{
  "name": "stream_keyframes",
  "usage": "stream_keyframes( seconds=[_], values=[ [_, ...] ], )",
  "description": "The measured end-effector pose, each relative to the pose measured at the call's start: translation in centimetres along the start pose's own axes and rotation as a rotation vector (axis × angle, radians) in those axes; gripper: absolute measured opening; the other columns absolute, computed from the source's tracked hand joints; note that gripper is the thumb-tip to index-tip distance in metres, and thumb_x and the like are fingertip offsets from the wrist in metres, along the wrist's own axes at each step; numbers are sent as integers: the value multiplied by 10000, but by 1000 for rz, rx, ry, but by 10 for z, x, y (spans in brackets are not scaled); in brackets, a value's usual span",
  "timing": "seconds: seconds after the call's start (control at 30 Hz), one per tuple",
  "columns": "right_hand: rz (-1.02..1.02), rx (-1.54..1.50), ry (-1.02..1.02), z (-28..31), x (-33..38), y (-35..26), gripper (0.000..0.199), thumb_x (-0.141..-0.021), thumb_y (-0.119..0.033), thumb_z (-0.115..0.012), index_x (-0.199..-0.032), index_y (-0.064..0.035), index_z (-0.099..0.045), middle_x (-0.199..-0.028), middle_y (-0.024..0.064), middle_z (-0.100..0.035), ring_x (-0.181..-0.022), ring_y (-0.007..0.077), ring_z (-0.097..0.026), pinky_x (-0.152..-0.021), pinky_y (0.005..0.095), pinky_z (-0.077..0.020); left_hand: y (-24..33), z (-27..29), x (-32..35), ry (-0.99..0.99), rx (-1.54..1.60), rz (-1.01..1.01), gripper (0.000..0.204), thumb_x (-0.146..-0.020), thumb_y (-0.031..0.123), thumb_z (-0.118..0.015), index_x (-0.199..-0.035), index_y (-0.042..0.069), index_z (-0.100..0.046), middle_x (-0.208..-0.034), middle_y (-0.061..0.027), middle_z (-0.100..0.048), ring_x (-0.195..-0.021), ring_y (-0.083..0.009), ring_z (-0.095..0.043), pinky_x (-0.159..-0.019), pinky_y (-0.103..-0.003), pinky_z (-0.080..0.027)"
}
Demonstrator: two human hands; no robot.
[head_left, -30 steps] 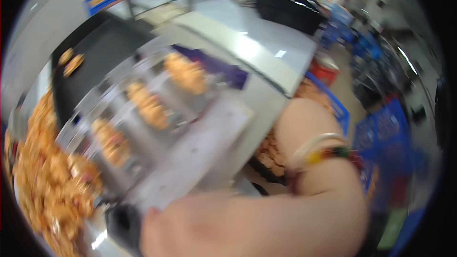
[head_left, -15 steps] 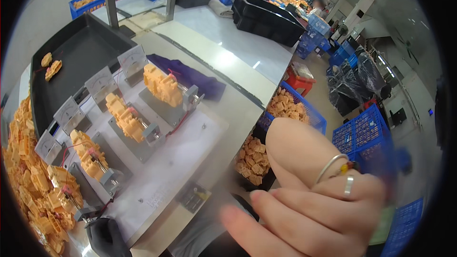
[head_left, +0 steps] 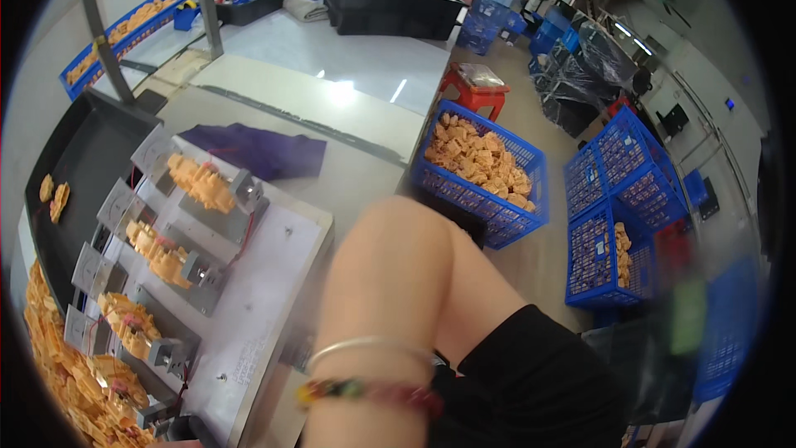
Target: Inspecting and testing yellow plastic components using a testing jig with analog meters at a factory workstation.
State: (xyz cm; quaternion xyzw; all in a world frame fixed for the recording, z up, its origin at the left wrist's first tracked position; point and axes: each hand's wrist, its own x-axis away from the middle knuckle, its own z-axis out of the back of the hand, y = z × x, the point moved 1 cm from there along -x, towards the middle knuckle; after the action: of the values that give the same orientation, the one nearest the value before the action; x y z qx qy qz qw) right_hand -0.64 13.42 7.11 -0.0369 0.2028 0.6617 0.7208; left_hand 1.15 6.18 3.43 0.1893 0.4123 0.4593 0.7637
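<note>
My right forearm (head_left: 369, 282) is bent up close in front of me, elbow forward, with a pale bangle (head_left: 373, 347) and a beaded bracelet (head_left: 365, 392) at the wrist. The right hand itself lies beyond the lower edge. At the lower left a dark shape (head_left: 192, 429), perhaps my gloved left hand, shows beside the nearest metal clamp (head_left: 157, 415); its fingers are mostly cut off. Several orange plastic parts (head_left: 201, 182) sit in a row of fixtures on a white board (head_left: 249, 315). Each fixture has a small dial meter (head_left: 153, 149) behind it and red wires.
Loose orange parts (head_left: 50, 340) are heaped at left, beside a black tray (head_left: 91, 141) holding two pieces. A purple cloth (head_left: 257, 149) lies behind the board. Blue crates (head_left: 531, 191) with orange parts and a red stool (head_left: 477, 91) stand on the floor at right.
The view has swung to the right, so the fixtures sit further left. My right hand, blurred with fingers extended before, has gone out of the picture; its forearm and elbow now fill the lower middle.
</note>
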Motion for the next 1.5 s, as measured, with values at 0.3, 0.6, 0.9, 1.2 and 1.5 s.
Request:
stream_keyframes(
  seconds=[0.3, 0.6, 0.9, 1.2, 1.5],
  values=[
    [223, -100, -209, -4, -25, -4, 389, -728, -249, -562, -906, 84, -655, -740, 86, -588, -638, 181, -519, -471, 318, -351, -122, -79, -66, -469, 240, -249, 88, -743, 23, -630, -694, 1, -561, -757, -130, -595, -701, -246, -585, -639, -298, -460],
    [60, 129, -120, -21, 27, -17, 167, -718, -208, -620, -786, -55, -629, -727, 25, -539, -674, 171, -530, -550, 283, -393, -216, -56, -71, -606, 263, -305, 105, -746, 40, -691, -805, 10, -610, -857, -121, -630, -781, -280, -612, -713, -344, -491],
    [-641, -458, 298, -176, 65, 56, 141, -734, -45, -717, -865, -41, -667, -833, 99, -602, -748, 251, -605, -643, 320, -509, -209, -52, -61, -491, 81, -381, 153, -719, 113, -732, -746, 61, -591, -745, -87, -555, -702, -304, -567, -638, -398, -459],
    [-741, -498, 246, -184, 57, 48, 93, -735, 9, -713, -790, -22, -644, -771, 110, -580, -703, 229, -597, -629, 302, -485, -223, -36, -62, -285, 149, -555, 191, -688, 126, -789, -809, 109, -643, -800, -59, -597, -764, -277, -595, -701, -379, -481],
    [-735, -562, 264, -182, 63, 46, 85, -786, 17, -682, -822, 2, -606, -741, 61, -537, -640, 149, -503, -578, 246, -401, -376, 43, -65, -83, -959, 120, 637, -827, 377, -688, -1364, 104, -480, -1404, -220, -440, -1324, -446, -334, -1117, -505, -248]
  ],
)
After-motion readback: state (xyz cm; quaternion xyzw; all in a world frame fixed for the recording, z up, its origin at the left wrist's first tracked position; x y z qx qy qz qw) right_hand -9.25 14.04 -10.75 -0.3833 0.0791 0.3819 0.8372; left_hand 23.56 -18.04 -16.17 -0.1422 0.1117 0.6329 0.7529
